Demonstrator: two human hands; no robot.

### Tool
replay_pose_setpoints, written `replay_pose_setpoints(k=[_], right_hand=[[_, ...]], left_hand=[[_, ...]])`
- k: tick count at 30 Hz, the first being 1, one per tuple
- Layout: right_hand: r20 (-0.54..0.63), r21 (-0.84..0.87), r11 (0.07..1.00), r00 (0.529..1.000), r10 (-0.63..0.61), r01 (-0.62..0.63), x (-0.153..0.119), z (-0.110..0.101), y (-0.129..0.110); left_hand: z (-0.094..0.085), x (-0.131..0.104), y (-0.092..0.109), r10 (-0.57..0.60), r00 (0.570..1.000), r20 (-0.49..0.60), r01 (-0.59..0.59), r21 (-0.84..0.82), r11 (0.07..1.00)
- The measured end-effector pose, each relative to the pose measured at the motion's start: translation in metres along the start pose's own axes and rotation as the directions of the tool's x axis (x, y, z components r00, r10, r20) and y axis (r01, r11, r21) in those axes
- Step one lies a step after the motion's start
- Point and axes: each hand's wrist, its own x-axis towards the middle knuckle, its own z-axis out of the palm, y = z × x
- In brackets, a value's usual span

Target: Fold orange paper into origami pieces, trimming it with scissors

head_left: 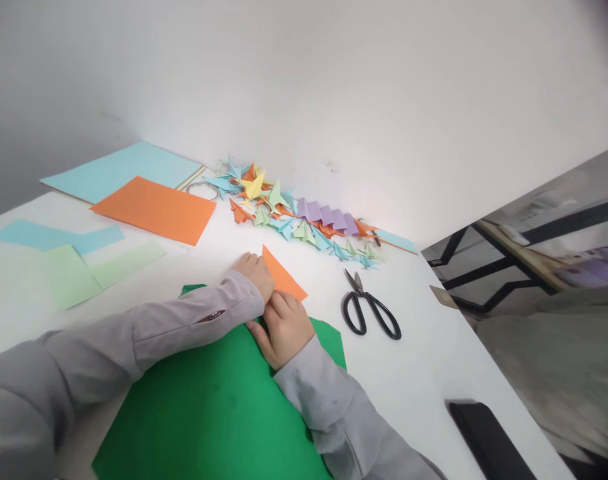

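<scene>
Table (pixel 419 367) fills lower frame | green sheet (pixel 219 400) bottom centre, probably there as a work mat | paper shapes (pixel 304 231) bunched upper middle, guess to free up elbow room | scissors (pixel 361 293) right of centre, handy but clear | left hand (pixel 254 275) + right hand (pixel 290 330) together mid-frame, both closed on small orange piece (pixel 283 277), seemingly steadying it

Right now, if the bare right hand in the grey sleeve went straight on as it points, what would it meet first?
Most likely the bare, grey-sleeved left hand, just ahead of the right hand; whether they touch is unclear.
</scene>
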Motion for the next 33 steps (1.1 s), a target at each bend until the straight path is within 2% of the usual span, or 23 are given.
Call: replay_pose_setpoints(k=[8,18,28,33], right_hand=[[0.020,0.120,0.992,0.999,0.025,-0.027,0.002,-0.005,-0.003],[0.045,0.125,0.991,0.998,0.043,-0.048,0.001,-0.006,-0.006],[0.130,0.053,0.996,0.989,0.071,-0.078,0.007,-0.008,-0.010],[0.154,0.028,0.996,0.985,0.079,-0.084,0.009,-0.008,-0.011]], left_hand=[[0.013,0.014,-0.013,0.002,0.994,-0.114,0.004,0.054,0.999],[0.008,0.029,-0.014,-0.016,0.995,-0.099,0.023,0.074,0.997],[0.015,0.031,-0.021,0.006,0.990,-0.139,0.009,0.107,0.994],[0.018,0.031,-0.023,-0.021,0.992,-0.124,0.035,0.115,0.993]])
